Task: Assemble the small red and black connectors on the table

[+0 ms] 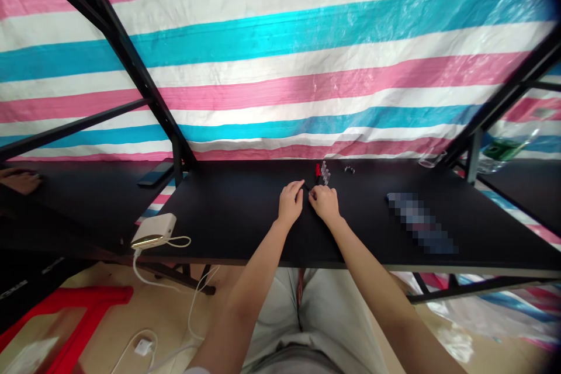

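Both hands are close together over the middle of the black table. My left hand (290, 202) is closed, its fingertips pinching one end of a thin, small black piece (306, 186). The fingers of my right hand (325, 201) are curled together at the other end of that piece; its exact kind is too small to tell. Just beyond the right fingers lie small red pieces (318, 169) and several little clear pieces (325, 171). A few tiny dark and clear bits (349, 170) are further right.
A white box-shaped device (154, 230) with a cable sits at the left edge. To the right lies a blurred-out flat object (419, 224), with a clear cup (432, 158) behind. On the left table are a phone (156, 173) and another person's hand (21, 180). Black metal posts (131, 64) flank the table.
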A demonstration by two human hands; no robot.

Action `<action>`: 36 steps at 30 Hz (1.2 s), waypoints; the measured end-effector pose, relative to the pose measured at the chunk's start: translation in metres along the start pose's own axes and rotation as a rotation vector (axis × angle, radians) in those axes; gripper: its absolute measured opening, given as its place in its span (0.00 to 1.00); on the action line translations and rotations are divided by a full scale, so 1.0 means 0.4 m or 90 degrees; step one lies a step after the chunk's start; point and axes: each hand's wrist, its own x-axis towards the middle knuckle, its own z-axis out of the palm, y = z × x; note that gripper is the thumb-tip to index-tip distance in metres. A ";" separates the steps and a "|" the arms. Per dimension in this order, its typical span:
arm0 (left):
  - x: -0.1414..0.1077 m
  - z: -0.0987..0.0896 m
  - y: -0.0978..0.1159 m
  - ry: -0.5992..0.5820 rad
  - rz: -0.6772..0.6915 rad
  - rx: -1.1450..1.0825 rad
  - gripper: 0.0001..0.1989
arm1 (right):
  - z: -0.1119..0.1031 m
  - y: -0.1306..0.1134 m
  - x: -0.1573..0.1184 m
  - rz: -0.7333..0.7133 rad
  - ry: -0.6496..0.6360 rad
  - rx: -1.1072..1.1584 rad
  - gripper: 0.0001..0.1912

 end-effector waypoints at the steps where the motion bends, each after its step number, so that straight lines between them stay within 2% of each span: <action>1: -0.001 0.001 0.001 -0.031 0.008 0.015 0.18 | 0.001 0.001 0.000 0.005 0.007 0.011 0.08; 4: -0.003 0.005 -0.004 -0.074 0.004 0.035 0.21 | -0.001 0.002 0.001 0.022 0.034 0.065 0.09; 11: -0.002 0.020 -0.041 -0.059 -0.004 0.019 0.25 | -0.016 -0.006 0.002 -0.023 0.097 0.175 0.11; 19: -0.003 0.027 -0.051 -0.089 0.033 -0.015 0.28 | -0.014 -0.005 0.000 -0.054 0.119 0.192 0.13; 26: -0.003 0.023 -0.047 -0.077 0.028 -0.038 0.27 | -0.008 -0.001 0.000 -0.061 0.123 0.196 0.13; 31: -0.002 0.021 -0.046 -0.079 -0.013 -0.094 0.26 | -0.005 0.002 0.000 -0.057 0.112 0.195 0.14; 36: 0.002 0.026 -0.035 -0.066 -0.142 -0.257 0.26 | -0.014 -0.005 -0.001 -0.032 0.088 0.210 0.14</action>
